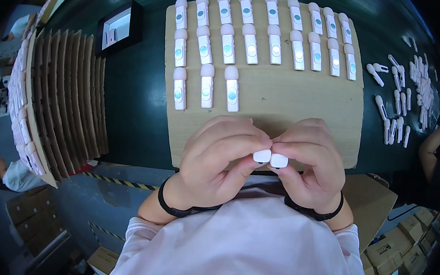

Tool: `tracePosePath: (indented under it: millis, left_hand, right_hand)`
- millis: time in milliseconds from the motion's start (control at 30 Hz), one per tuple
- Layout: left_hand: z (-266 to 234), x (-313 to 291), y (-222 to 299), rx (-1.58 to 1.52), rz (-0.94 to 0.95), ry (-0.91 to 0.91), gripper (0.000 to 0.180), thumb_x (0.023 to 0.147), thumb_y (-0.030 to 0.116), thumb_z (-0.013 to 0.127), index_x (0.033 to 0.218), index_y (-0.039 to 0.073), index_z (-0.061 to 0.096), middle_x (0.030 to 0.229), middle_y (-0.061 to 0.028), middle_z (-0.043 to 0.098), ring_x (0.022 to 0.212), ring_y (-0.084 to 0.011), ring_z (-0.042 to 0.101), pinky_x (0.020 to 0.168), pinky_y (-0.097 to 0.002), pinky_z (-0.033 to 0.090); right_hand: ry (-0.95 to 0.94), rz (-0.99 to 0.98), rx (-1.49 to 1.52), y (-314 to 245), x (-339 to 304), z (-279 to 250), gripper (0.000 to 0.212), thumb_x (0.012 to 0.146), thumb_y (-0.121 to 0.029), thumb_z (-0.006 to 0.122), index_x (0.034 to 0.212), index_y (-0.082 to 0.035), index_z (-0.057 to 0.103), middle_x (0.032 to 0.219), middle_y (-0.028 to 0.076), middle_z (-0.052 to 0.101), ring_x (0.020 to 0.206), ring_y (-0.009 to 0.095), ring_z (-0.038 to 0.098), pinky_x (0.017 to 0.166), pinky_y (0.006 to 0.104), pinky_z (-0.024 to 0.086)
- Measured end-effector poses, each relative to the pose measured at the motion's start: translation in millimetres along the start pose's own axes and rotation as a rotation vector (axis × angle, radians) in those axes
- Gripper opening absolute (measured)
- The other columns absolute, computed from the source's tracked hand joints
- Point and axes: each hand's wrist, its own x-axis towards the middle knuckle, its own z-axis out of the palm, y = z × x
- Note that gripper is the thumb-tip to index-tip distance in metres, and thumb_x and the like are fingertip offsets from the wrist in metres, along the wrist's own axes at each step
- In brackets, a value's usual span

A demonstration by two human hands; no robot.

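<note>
Just in front of my chest, my left hand (217,158) pinches a small white wand-shaped device (262,156) between thumb and fingers. My right hand (315,165) grips a second white device (279,161) the same way. The two stand side by side, their flat white ends turned up toward me; the rest of them is hidden by my fingers. Both hands are over the near edge of a cardboard sheet (295,94). On it lie rows of similar white devices (248,44) with rounded pale pink heads and round light-blue spots, two full rows and three in a shorter row.
Loose white devices (399,102) lie scattered and heaped on the dark green table to the right, near another person's arm (430,151). Upright cardboard sheets (70,100) stand stacked at left. A black-framed box (120,29) sits behind them. Cartons (386,254) are piled at lower right.
</note>
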Motion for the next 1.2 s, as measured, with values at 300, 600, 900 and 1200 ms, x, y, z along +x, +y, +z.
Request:
tracePosePath:
  millis: [300,600,900,1200]
  left_hand:
    - [-14,9,16,0.138,-0.023,-0.117,0.028,0.075,-0.004,0.070,0.102,0.001,0.064,0.093,-0.0116,0.068,0.081,-0.0288,0.065,0.073,-0.0382,0.052]
    - [-53,32,27,0.301,-0.030,-0.235,0.025,0.072,-0.006,0.071,0.096,0.000,0.066,0.087,-0.0123,0.068,0.077,-0.0278,0.067,0.069,-0.0349,0.053]
    - [-27,56,10,0.637,0.169,-0.431,0.016,0.072,0.002,0.067,0.086,0.000,0.062,0.093,-0.0134,0.065,0.080,-0.0253,0.065,0.065,-0.0334,0.053]
    - [-11,38,-8,0.925,0.395,-0.613,0.022,0.066,0.010,0.062,0.085,-0.001,0.061,0.093,-0.0152,0.061,0.086,-0.0255,0.062,0.069,-0.0312,0.053]
  right_hand:
    - [-0.084,-0.015,-0.002,-3,3,-9,0.026,0.079,-0.003,0.072,0.104,-0.005,0.064,0.092,0.008,0.066,0.079,0.023,0.060,0.071,0.0340,0.045]
    - [-0.247,0.141,-0.150,-5,13,-61,0.028,0.078,0.004,0.070,0.105,-0.001,0.062,0.095,0.011,0.066,0.078,0.025,0.063,0.068,0.0318,0.051]
    - [-0.274,-0.063,-0.420,13,37,-47,0.026,0.074,0.008,0.069,0.097,-0.001,0.060,0.097,0.014,0.065,0.083,0.030,0.064,0.071,0.0350,0.053]
    - [-0.548,-0.176,-0.612,24,26,-39,0.018,0.076,-0.007,0.066,0.092,-0.002,0.060,0.107,0.013,0.060,0.093,0.028,0.061,0.077,0.0367,0.051]
